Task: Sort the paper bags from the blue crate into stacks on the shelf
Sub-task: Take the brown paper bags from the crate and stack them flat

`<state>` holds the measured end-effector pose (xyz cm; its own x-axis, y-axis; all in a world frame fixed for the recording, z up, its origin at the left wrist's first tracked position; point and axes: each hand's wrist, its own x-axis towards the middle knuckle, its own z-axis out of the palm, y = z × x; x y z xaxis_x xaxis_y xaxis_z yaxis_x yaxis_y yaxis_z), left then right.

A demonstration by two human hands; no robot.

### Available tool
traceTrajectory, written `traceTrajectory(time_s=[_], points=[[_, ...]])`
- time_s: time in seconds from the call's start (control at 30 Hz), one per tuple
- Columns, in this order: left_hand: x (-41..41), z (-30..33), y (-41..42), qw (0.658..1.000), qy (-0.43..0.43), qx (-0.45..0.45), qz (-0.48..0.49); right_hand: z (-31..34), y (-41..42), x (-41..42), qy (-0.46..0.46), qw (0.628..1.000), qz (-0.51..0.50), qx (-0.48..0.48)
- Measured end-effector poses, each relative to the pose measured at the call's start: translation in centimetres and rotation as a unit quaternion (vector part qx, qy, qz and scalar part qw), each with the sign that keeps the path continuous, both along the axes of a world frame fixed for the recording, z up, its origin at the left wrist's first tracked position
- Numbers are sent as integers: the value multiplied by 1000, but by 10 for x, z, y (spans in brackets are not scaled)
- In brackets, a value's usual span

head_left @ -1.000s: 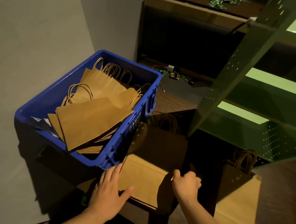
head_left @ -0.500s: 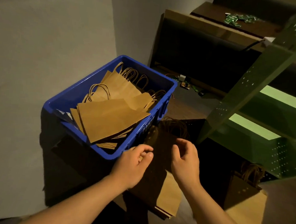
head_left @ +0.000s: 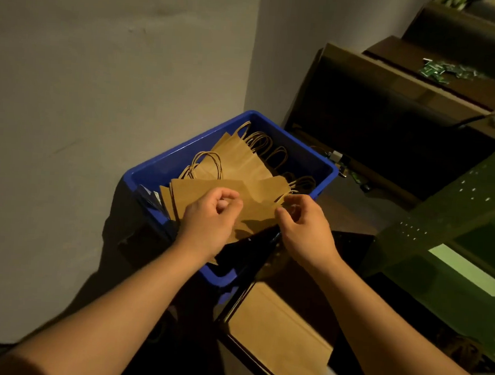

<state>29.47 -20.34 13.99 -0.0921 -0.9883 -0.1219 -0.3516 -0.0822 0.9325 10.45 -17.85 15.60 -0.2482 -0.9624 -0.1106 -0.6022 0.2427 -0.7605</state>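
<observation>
- My left hand (head_left: 209, 219) hovers over the near part of the blue crate (head_left: 165, 167), its fingers loosely curled; it lies over the top paper bag (head_left: 256, 205), but I cannot tell whether it grips the bag or only rests on it.
- My right hand (head_left: 302, 223) is at the right near edge of the same bag, fingers bent inward with thumb and fingertips close together at the paper's edge; whether they actually pinch the paper I cannot tell.
- The two hands are near each other, with a strip of the top bag showing between them.
- The top paper bag lies flat across the pile in the crate, reaching from the left side under my left hand to my right hand.
- More brown paper bags (head_left: 239, 154) lie beneath and beyond it in the far part of the crate, their twisted handles (head_left: 261, 143) looping towards the far wall of the crate.
- The crate stands against the grey wall (head_left: 101, 89), to the left of the green shelf (head_left: 442, 230).
- A stack of flat bags (head_left: 277, 335) lies near me, just to the right of and below the crate's near corner, partly in shadow.
- Small green pieces (head_left: 442, 70) are scattered on a brown surface at the far right.
</observation>
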Motion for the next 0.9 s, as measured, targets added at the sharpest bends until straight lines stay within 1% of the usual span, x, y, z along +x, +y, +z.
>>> traceTrajectory(time_s=[0.07,0.13,0.2,0.27,0.3,0.33,0.37,0.43,0.47,0.5,0.53,0.57,0.6,0.63,0.67,0.7,0.73,0.77,0.83,0.9], points=[[12,-1,-9,988,-136,14,-78,-3,-18,3,44,998,26,32],[20,-2,-12,952,-246,32,-177,-7,-33,7,89,992,42,73],[25,-7,-13,911,-320,42,-257,-11,-43,12,166,978,55,118],[29,-15,-14,881,-366,47,-295,-10,-48,17,233,956,68,165],[29,-18,-14,877,-375,42,-298,-9,-50,20,246,949,78,180],[29,-21,-14,879,-374,33,-294,-10,-53,21,249,945,87,193],[28,-22,-13,888,-361,20,-283,-13,-56,20,241,946,92,197],[27,-23,-14,912,-323,-4,-251,-19,-59,18,194,960,81,183],[27,-21,-14,921,-310,-18,-235,-20,-59,15,141,976,52,159],[28,-18,-15,927,-301,-32,-220,-18,-59,13,63,990,5,124],[28,-16,-15,933,-292,-48,-205,-14,-58,10,-33,993,-59,98],[28,-12,-14,939,-277,-65,-190,-8,-58,6,-143,978,-128,86],[28,-8,-13,944,-262,-86,-179,-3,-57,0,-259,944,-185,90],[26,-3,-10,946,-248,-113,-173,4,-55,-5,-374,895,-219,104],[25,0,-7,945,-236,-147,-175,10,-52,-12,-465,846,-229,121],[22,2,-3,939,-223,-185,-186,18,-48,-16,-522,813,-223,132],[20,3,-1,929,-214,-218,-207,22,-46,-23,-536,805,-216,135],[19,1,1,917,-212,-242,-234,31,-42,-26,-527,810,-210,145],[19,-5,0,898,-202,-272,-282,41,-36,-36,-468,844,-199,170],[21,-6,-4,890,-197,-248,-329,44,-30,-45,-393,883,-193,170]])
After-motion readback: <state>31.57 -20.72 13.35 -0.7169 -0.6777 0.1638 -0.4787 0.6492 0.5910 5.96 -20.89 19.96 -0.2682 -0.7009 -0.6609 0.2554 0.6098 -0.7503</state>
